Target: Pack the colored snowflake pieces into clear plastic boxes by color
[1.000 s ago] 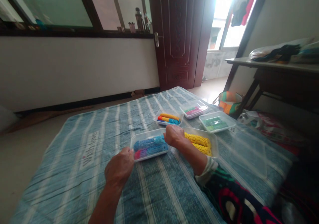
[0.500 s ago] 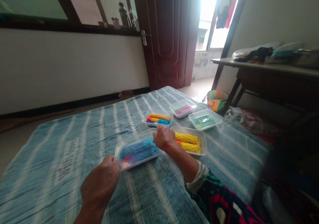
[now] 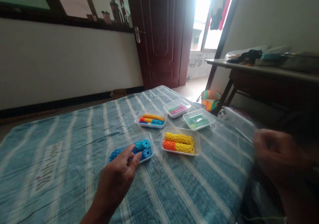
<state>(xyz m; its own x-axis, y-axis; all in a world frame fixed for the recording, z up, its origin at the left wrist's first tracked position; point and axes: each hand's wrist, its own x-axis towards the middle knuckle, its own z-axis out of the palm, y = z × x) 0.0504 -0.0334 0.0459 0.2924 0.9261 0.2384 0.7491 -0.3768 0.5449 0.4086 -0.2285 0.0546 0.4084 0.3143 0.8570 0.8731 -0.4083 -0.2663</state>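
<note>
My left hand (image 3: 118, 171) is over an uncovered clear plastic box (image 3: 152, 147), its thumb and forefinger apart above the blue pieces inside. Whether the fingertips touch those pieces I cannot tell. The blue pieces (image 3: 146, 144) look like rows of flat discs with notched edges, stacked on their sides. At the far right my right hand (image 3: 272, 157), smeared by motion, is closed on the edge of a clear plastic lid (image 3: 239, 117). Beside the blue box stands another uncovered box with yellow and orange pieces (image 3: 178, 142).
A third box holds yellow, red and blue pieces (image 3: 152, 119). Two boxes look lidded, one with pink and green pieces (image 3: 178, 108), one with green pieces (image 3: 198, 120). Another clear lid (image 3: 226, 147) lies on the striped cloth (image 3: 171, 181). A table (image 3: 249, 66) stands at the right.
The lid has come off the blue box and moved right with my right hand. My left hand has left the box's corner and moved over the blue pieces, fingers parted.
</note>
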